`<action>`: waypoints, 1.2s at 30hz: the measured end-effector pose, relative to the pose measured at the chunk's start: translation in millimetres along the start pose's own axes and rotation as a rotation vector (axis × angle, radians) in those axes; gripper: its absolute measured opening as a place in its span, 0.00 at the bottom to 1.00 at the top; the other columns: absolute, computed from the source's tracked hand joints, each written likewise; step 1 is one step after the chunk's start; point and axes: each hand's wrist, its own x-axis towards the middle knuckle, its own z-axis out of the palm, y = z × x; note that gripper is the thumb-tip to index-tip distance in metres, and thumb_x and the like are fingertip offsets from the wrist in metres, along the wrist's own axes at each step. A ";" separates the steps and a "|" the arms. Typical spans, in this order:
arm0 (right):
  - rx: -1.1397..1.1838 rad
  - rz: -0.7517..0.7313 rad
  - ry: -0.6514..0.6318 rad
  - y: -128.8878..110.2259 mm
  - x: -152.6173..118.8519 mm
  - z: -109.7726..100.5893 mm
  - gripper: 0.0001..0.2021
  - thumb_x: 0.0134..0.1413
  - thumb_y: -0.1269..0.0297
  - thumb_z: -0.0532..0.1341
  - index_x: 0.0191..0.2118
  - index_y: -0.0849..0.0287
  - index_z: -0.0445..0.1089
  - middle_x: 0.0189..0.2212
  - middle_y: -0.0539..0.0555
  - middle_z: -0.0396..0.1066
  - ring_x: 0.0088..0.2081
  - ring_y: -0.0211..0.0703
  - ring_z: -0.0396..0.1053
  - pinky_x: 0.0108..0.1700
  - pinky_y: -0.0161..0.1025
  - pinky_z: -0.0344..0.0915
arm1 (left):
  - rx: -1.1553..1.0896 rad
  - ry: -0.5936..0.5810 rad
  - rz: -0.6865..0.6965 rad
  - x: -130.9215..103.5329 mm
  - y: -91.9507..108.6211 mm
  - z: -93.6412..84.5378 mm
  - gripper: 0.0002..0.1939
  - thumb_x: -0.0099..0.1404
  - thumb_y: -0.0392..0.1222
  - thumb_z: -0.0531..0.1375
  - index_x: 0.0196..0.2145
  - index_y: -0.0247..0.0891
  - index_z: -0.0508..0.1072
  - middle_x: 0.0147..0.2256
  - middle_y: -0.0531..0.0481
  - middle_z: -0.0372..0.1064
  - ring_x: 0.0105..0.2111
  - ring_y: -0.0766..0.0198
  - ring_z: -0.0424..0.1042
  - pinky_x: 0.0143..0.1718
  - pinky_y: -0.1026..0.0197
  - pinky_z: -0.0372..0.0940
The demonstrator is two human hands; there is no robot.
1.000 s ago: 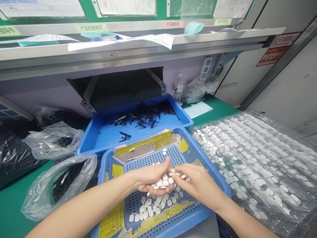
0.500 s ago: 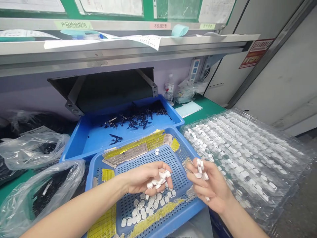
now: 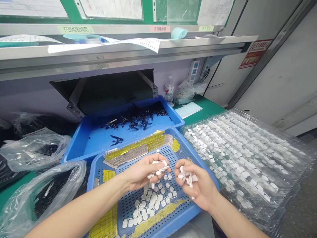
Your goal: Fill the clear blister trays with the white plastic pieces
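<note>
My left hand [image 3: 151, 170] is curled around a bunch of small white plastic pieces [image 3: 159, 166], palm turned up. Close beside it, my right hand [image 3: 195, 181] is closed on another handful of white plastic pieces [image 3: 187, 177], some poking out between the fingers. Both hands hover above a blue perforated basket [image 3: 177, 216] with yellow and grey tape along its inside. Many more loose white pieces [image 3: 151, 203] lie on the basket floor, mostly toward its near side. One white piece appears just below my left fingers. The hands partly hide the basket's middle.
Behind the basket stands a blue tray [image 3: 96, 140] with black plastic parts [image 3: 141, 119]. Stacked clear trays [image 3: 242, 158] of white pieces fill the right. Plastic bags [image 3: 59, 195] with black parts sit at left. A bottle [image 3: 169, 89] stands at the back under a shelf [image 3: 111, 58].
My right hand has moved left and slightly down, closer to my left hand. The left hand has risen a little, its fingers still around the white pieces. More white pieces show in the basket.
</note>
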 end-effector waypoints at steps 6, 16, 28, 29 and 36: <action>-0.467 -0.058 0.048 4.6 3.7 7.2 0.13 0.42 0.59 0.59 0.36 0.57 0.64 0.15 0.44 0.59 0.11 0.25 0.49 0.10 0.24 0.39 | 0.004 0.074 0.016 0.7 -1.6 -0.3 0.08 0.55 0.40 0.58 0.32 0.34 0.67 0.21 0.55 0.61 0.15 0.80 0.54 0.15 0.76 0.48; -0.773 -0.396 0.021 2.7 7.8 13.8 0.11 0.43 0.61 0.59 0.34 0.59 0.71 0.27 0.50 0.70 0.30 0.37 0.64 0.33 0.33 0.59 | 0.116 0.107 0.009 -0.8 -2.3 4.5 0.13 0.52 0.43 0.60 0.36 0.34 0.71 0.17 0.57 0.57 0.14 0.79 0.50 0.15 0.70 0.43; -0.700 -0.316 0.101 8.1 8.2 11.6 0.13 0.43 0.55 0.58 0.24 0.62 0.68 0.09 0.43 0.49 0.12 0.26 0.43 0.14 0.29 0.43 | 0.023 0.072 -0.059 -2.1 -5.9 6.7 0.13 0.58 0.46 0.54 0.40 0.39 0.65 0.24 0.52 0.63 0.14 0.78 0.51 0.14 0.71 0.43; -0.651 -0.308 0.117 8.5 7.4 12.1 0.13 0.42 0.55 0.58 0.25 0.62 0.67 0.09 0.42 0.48 0.12 0.26 0.41 0.13 0.29 0.40 | 0.048 0.072 -0.069 -2.0 -6.0 7.0 0.12 0.58 0.48 0.52 0.35 0.37 0.67 0.24 0.52 0.63 0.13 0.78 0.50 0.14 0.71 0.43; -0.431 -0.453 0.273 -23.0 -33.2 -21.5 0.17 0.38 0.51 0.59 0.28 0.62 0.65 0.12 0.42 0.49 0.13 0.25 0.40 0.12 0.27 0.38 | 0.285 0.096 -0.289 -2.1 -5.4 9.9 0.15 0.54 0.53 0.55 0.29 0.38 0.62 0.20 0.59 0.52 0.15 0.77 0.39 0.11 0.72 0.33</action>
